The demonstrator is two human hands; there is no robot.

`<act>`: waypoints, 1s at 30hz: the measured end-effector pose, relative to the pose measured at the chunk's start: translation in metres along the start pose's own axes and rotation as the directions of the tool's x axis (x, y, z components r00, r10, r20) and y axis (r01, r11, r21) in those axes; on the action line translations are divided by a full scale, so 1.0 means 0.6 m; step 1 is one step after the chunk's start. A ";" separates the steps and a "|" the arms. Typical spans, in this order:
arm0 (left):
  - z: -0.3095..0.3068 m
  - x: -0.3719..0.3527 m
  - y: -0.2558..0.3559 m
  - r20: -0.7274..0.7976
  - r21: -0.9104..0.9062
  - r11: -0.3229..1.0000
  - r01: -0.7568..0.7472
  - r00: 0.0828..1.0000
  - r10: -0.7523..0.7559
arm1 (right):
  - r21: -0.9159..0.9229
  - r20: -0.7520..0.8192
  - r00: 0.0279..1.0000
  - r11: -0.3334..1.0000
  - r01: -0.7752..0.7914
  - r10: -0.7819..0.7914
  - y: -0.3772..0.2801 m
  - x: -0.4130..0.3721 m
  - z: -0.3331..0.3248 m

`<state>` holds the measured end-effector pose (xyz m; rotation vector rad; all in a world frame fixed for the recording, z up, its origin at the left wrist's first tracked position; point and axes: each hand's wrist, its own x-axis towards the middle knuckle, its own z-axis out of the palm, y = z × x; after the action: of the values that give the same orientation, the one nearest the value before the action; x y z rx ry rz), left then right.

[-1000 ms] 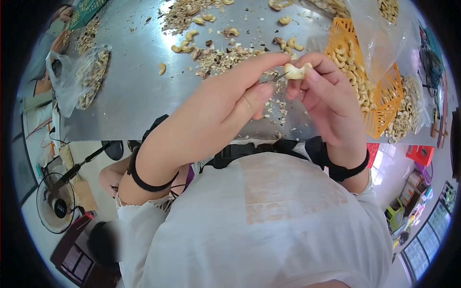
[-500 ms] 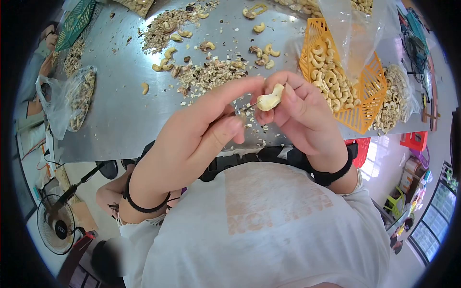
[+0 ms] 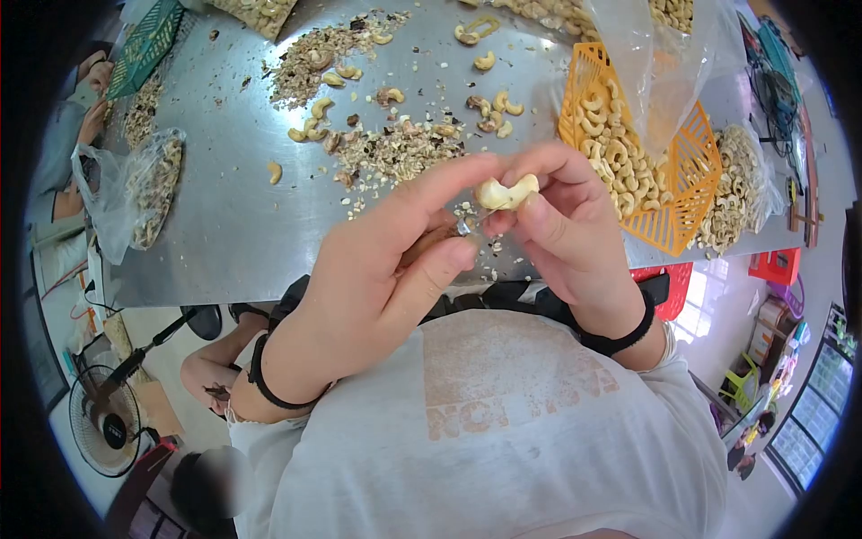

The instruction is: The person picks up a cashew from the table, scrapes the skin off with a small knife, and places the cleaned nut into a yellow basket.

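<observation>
A pale cashew (image 3: 508,193) is pinched between the thumb and fingertips of my right hand (image 3: 570,216). My left hand (image 3: 386,242) is closed around a small tool (image 3: 464,226); a bit of metal shows at its fingertips, just below and left of the cashew. The tool's handle is mostly hidden by the fingers. Both hands are close together above the near part of the metal table (image 3: 215,216). Beyond them lies a heap of shell and skin bits (image 3: 400,148), with loose cashews (image 3: 314,121) around it.
An orange basket (image 3: 687,171) of cashews stands on the right, beside a bag of cashews (image 3: 736,180). Clear plastic (image 3: 660,72) hangs over the basket. On the left are another bag (image 3: 153,193), a green basket (image 3: 148,45) and another person's hands (image 3: 94,112). A fan (image 3: 106,418) stands lower left.
The cashew has turned in my right hand, its curved opening now facing up. My left hand has shifted slightly right and down with the tool, whose thin tip shows less.
</observation>
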<state>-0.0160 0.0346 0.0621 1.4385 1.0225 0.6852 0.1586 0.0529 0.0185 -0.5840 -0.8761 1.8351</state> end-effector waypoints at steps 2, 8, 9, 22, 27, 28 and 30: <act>0.003 0.001 -0.002 -0.013 0.030 0.999 -0.035 0.999 0.036 | -0.051 -0.019 0.999 0.998 0.033 -0.034 -0.001 -0.003 0.004; 0.006 0.000 0.001 -0.028 0.105 0.990 -0.099 0.994 0.102 | -0.119 -0.015 0.979 0.972 0.202 -0.205 0.002 -0.004 0.015; 0.006 0.000 0.002 -0.025 0.098 0.992 -0.084 0.996 0.087 | -0.098 -0.006 0.976 0.971 0.217 -0.219 0.001 -0.004 0.017; 0.010 0.010 -0.015 -0.075 0.465 0.834 -0.298 0.925 0.372 | -0.323 -0.015 0.927 0.879 0.351 -0.375 0.012 -0.009 0.015; 0.014 0.016 -0.022 -0.183 0.383 0.855 -0.351 0.878 0.442 | -0.328 -0.051 0.935 0.890 0.317 -0.352 0.009 -0.009 0.021; 0.015 0.015 -0.020 -0.183 0.383 0.855 -0.351 0.878 0.443 | -0.328 -0.051 0.935 0.890 0.317 -0.352 0.008 -0.009 0.023; 0.017 0.009 -0.014 -0.244 0.211 0.960 -0.186 0.941 0.236 | -0.214 -0.081 0.952 0.938 0.272 -0.294 0.006 -0.007 0.027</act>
<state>-0.0063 0.0342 0.0514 1.6659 1.1734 0.9829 0.1465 0.0433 0.0258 -0.6432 -1.0202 1.4505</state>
